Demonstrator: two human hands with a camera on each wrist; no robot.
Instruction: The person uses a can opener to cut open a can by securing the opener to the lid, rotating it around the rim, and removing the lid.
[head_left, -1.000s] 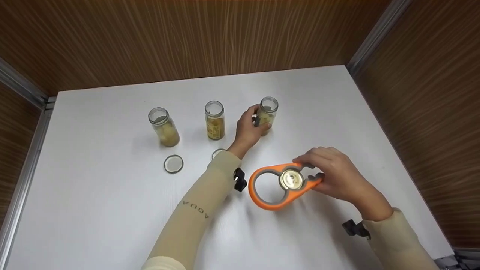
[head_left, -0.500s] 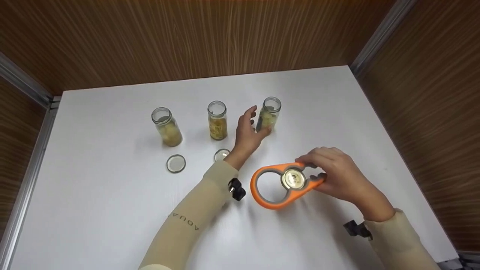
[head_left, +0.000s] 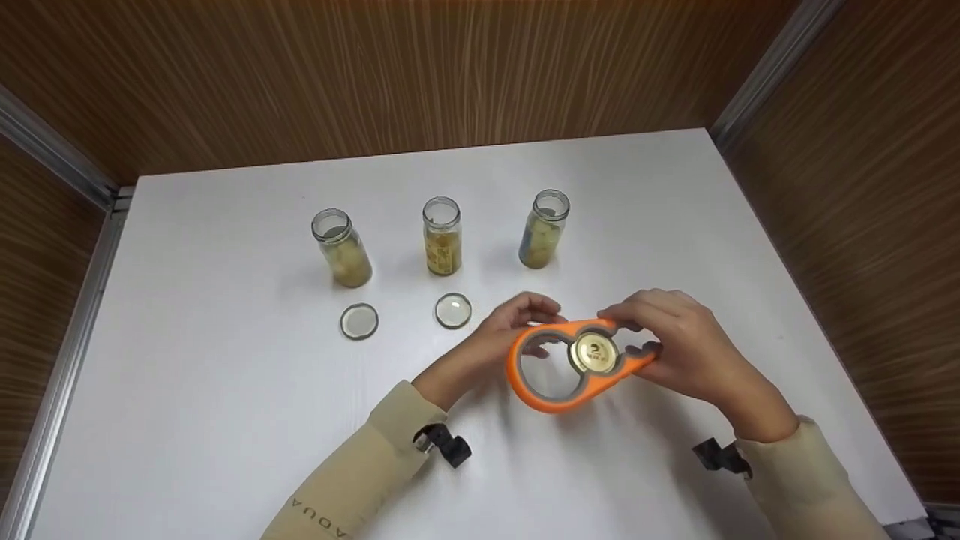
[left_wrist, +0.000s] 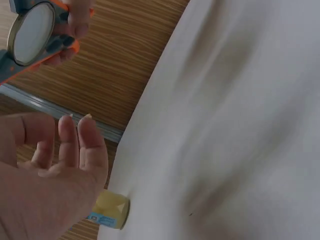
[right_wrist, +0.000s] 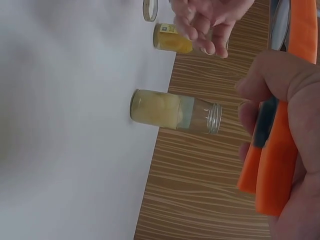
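- Right hand (head_left: 675, 341): gripping orange opener (head_left: 559, 375) above the table (head_left: 225, 420), gold lid (head_left: 594, 354) caught in its smaller hole.
- Left hand (head_left: 510, 330): fingers loose, at opener's big ring, contact unclear.
- Behind: three open jars (head_left: 442, 234) in a row, two lids (head_left: 453, 310) before them.

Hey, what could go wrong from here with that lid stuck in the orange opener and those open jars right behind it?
1. The gold lid sits wedged in the orange jar opener, which the right hand grips above the table; if the left hand pries it free, it may drop and roll away.
2. The three open jars stand just beyond; a jerk could tip one and spill it.
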